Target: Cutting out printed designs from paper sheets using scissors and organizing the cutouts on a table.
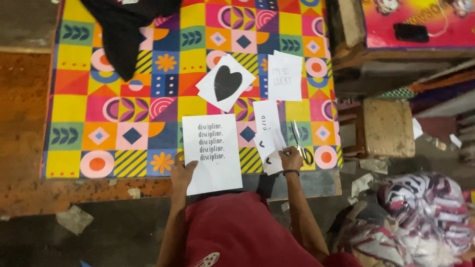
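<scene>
My left hand [183, 170] rests flat on the left edge of a white sheet with repeated lines of black print [212, 152], which lies at the near edge of a bright patterned mat [99, 109]. My right hand [291, 158] lies on small white paper cut-outs [267, 148] and touches the handles of a pair of scissors [300, 143] on the mat. Farther off lie a white sheet with a black heart [226, 82] and a white sheet with handwriting [285, 75]. A dark bracelet circles my right wrist.
A black garment [123, 34] lies on the mat's far left. To the right stand a wooden block [389, 127] and stacked boards under a pink printed board [415, 22]. A patterned cloth bundle [425, 217] lies at the near right. Paper scraps litter the floor.
</scene>
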